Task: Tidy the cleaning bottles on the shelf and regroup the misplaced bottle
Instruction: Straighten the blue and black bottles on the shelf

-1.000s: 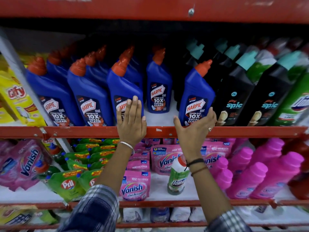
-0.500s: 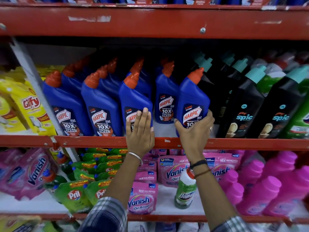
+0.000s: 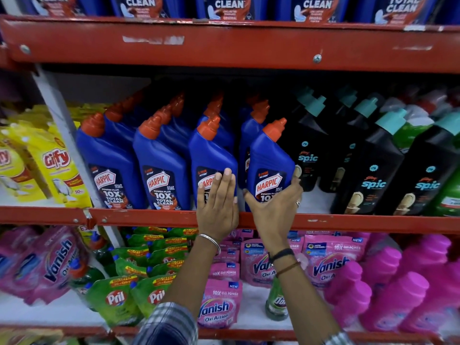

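Note:
Blue Harpic bottles with orange caps fill the left half of the middle shelf (image 3: 149, 217). My right hand (image 3: 275, 207) grips the rightmost front Harpic bottle (image 3: 270, 160) at its base, thumb on the left side and fingers round the right. It stands close beside the third front Harpic bottle (image 3: 211, 155). My left hand (image 3: 219, 202) lies flat, fingers together, against the label of that third bottle. A lone green Domex bottle (image 3: 275, 302) stands on the lower shelf among pink Vanish pouches, partly hidden by my right forearm.
Black Spic bottles (image 3: 373, 175) with teal caps stand right of the Harpic row, green bottles behind them. Yellow Giffy pouches (image 3: 54, 165) lie left of a white divider. Below are green Pril pouches (image 3: 119, 297), Vanish pouches (image 3: 219, 305) and pink bottles (image 3: 398, 295).
My right hand has slid the rightmost Harpic bottle leftward, closing the gap to the third bottle. My left hand stays pressed on that third bottle. The camera has tilted upward.

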Available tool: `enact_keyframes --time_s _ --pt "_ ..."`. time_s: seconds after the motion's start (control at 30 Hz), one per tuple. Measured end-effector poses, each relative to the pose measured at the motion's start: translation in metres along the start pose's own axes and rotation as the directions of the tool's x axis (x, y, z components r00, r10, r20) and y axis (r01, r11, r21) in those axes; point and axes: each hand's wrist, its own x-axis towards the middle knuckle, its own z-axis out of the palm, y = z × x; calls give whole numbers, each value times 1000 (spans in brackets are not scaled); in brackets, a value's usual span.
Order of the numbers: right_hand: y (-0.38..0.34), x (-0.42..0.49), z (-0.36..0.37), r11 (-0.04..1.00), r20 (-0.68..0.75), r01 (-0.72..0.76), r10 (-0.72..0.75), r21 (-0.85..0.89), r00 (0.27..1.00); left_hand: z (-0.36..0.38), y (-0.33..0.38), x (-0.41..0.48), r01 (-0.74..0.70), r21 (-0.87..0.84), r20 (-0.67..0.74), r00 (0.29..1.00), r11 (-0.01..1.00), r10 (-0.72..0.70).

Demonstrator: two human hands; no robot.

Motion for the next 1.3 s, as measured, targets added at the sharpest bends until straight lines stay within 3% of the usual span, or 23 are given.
enact_keyframes --time_s 0.27,0.37,0.53,0.77,1.0,1.13,1.3 --pt "6 -9 0 999 19 15 -14 -41 1000 0 0 0 9 8 3 1000 1000 -9" --pt "17 -12 -15 995 22 27 -30 94 999 1 0 -1 12 8 -5 1000 1000 -12" --pt "47 19 -74 964 -197 184 -146 193 969 3 1 -1 14 16 -17 1000 1000 -14" --pt "111 95 -158 986 -441 154 -111 63 890 5 1 -2 18 20 -34 999 1000 -17" --pt "152 138 -172 992 -221 64 -87 -109 971 3 1 0 16 28 -43 999 999 -14" --pt "157 148 -168 981 -244 9 -57 -194 968 4 2 1 20 26 -55 998 999 -19" --pt "151 154 -177 995 -299 2 -31 -96 954 5 2 1 19 38 -50 999 999 -17"
